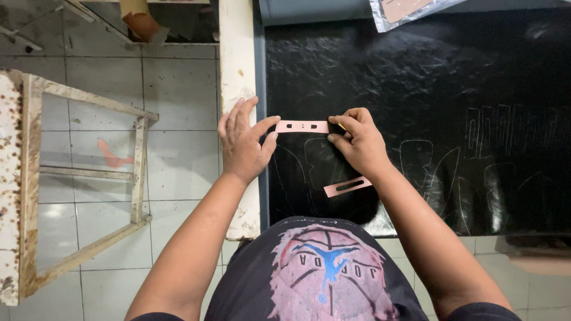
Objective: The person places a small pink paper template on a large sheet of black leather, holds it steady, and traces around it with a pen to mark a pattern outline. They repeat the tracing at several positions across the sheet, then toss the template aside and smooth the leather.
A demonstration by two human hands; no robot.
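Black textured sheet (416, 89) covers the worktable, faint traced outlines scored on it; tiled floor (178, 89) lies to the left. Clear bag (404, 10), cut off at top edge, contents unclear. Left hand (242, 142) and right hand (357, 142) pinch a pink slotted template (301, 126) flat against the sheet; second pink strip (347, 186) lies beside the right wrist.

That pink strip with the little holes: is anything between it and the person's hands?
Nothing visible. The left hand pinches one end of the pink strip and the right hand the other, pressing it on the black sheet.
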